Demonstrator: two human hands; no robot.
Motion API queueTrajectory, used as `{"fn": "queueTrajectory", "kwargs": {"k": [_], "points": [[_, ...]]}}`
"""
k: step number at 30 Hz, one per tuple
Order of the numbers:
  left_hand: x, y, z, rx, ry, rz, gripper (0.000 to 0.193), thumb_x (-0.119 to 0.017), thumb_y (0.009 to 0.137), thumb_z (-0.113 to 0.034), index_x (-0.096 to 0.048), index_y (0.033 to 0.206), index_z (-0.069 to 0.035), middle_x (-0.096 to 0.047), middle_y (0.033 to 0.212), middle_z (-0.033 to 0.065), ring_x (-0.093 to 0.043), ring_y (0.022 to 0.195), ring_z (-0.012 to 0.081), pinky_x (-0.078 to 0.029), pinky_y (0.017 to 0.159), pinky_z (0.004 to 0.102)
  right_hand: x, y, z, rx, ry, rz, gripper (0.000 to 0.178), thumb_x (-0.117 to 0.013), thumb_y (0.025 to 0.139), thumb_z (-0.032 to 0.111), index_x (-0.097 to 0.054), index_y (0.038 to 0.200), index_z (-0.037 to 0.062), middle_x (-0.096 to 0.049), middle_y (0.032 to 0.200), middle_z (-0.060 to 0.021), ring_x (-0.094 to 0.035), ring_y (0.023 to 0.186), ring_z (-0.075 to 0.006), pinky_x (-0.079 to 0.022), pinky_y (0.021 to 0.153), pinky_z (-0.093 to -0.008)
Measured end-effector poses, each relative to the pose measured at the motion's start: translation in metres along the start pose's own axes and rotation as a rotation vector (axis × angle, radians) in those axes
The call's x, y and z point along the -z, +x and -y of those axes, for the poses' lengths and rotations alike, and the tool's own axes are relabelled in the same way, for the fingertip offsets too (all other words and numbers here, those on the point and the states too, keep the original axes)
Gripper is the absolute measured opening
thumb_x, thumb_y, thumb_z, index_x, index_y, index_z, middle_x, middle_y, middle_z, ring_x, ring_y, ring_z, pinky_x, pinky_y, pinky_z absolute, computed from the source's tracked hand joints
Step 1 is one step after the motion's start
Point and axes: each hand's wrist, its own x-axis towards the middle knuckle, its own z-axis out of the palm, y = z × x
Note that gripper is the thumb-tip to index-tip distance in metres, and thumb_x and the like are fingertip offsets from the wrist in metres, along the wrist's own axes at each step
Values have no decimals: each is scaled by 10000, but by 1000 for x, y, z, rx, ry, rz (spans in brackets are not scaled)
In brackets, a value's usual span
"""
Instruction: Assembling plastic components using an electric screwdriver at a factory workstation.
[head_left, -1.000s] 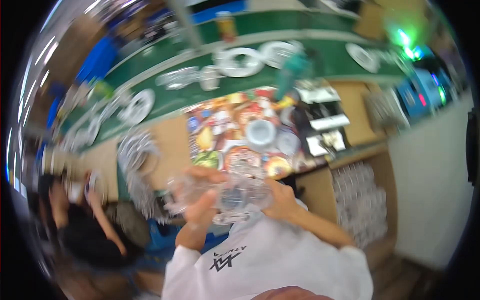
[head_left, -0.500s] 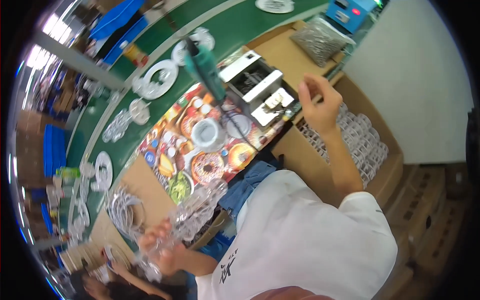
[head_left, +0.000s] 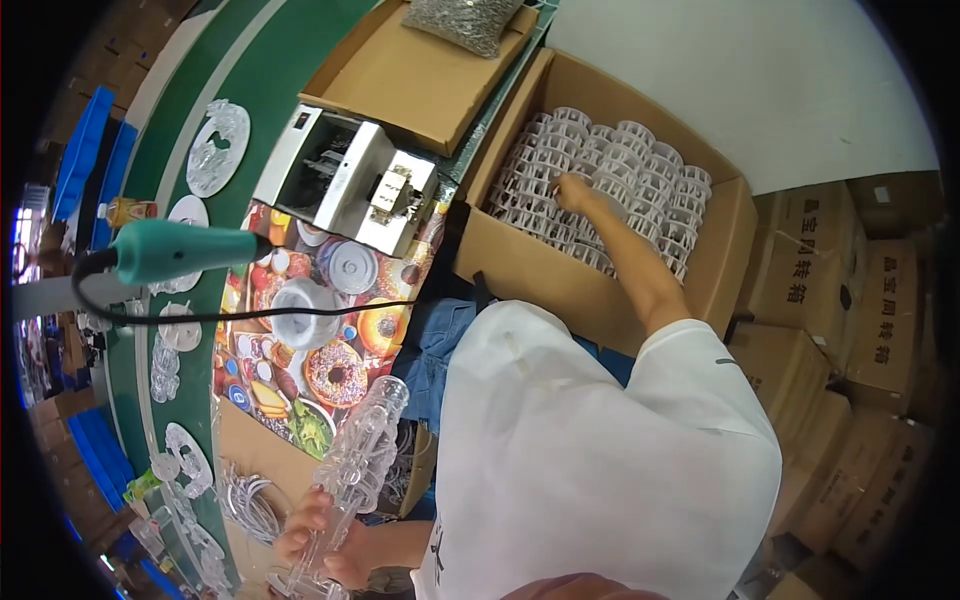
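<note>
My left hand (head_left: 318, 540) grips the lower end of a long stack of clear plastic pieces (head_left: 358, 462), held slanted near the front edge of the bench. My right hand (head_left: 574, 192) reaches far right into an open cardboard box (head_left: 560, 285) and rests on the white plastic spools (head_left: 620, 170) packed in rows inside it; I cannot tell whether the fingers have closed on one. A colourful food-print mat (head_left: 300, 350) covers the bench, with a clear round part (head_left: 292, 305) lying on it.
A teal power tool (head_left: 180, 250) hangs over the bench on a black cord. A metal machine (head_left: 350, 180) stands behind the mat. Clear ring parts (head_left: 215, 150) ride a green conveyor (head_left: 170, 170). Wire loops (head_left: 250, 495) lie at the front. Stacked cartons (head_left: 850, 330) stand on the right.
The view has swung right and down. My right hand went from above the bench into the box of white spools. My left hand still holds the clear stack, low on the left.
</note>
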Motion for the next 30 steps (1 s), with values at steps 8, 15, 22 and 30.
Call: {"fn": "queueTrajectory", "kwargs": {"k": [8,15,22,30], "points": [[-26,-2,13,54,233,-206,413,-636,739,-235,-439,1024,-10,-517,802,161,-564,794,372,-409,798,533,43,-60,7,-472,-144,-1,260,-569,755,188,-663,919,10,-636,931,-260,-614,883,-415,-495,798,-471],[-41,12,31,129,139,-189,416,-647,734,-241,-440,1007,-6,-520,789,157,-564,785,355,-432,776,523,41,-89,-25,-644,-26,-457,305,-537,827,279,-654,827,-2,-636,839,-252,-614,811,-424,-485,730,-487],[-49,16,34,95,111,-112,395,-650,743,-207,-436,996,9,-541,789,188,-587,769,362,-456,756,531,32,-73,-63,-760,265,-550,269,-729,665,237,-674,826,28,-684,822,-164,-664,791,-290,-507,729,-358],[-45,13,41,129,12,-90,379,-663,754,-190,-442,989,10,-565,818,213,-590,777,372,-446,775,532,54,-74,-83,-834,917,-595,244,-665,683,-14,-623,923,-31,-649,777,-115,-587,610,-180,-457,553,-267]]}}
